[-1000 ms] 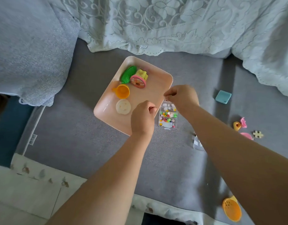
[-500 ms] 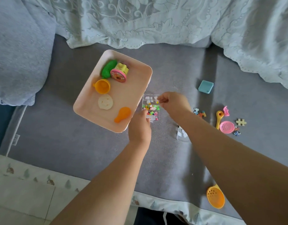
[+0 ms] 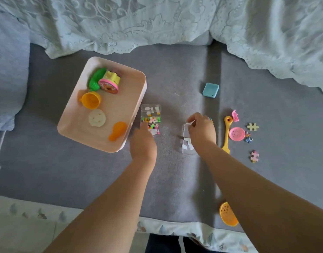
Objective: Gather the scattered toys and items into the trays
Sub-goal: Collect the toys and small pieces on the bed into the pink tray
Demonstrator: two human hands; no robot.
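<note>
Since the clear lid (image 3: 186, 137) lies apart from its bead box (image 3: 151, 118), the step looks like recapping before loading.

- Right hand (image 3: 201, 131): grip pinching the lid's edge; lift level.
- Left hand (image 3: 142, 143): grip curled on the box, steadying it on the bed beside the pink tray (image 3: 138, 99).

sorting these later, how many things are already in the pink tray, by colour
In the pink tray:
green: 1, a toy
yellow and pink: 1, a toy
orange: 2, a cup and a drumstick
cream: 1, a disc
Total: 5
</note>
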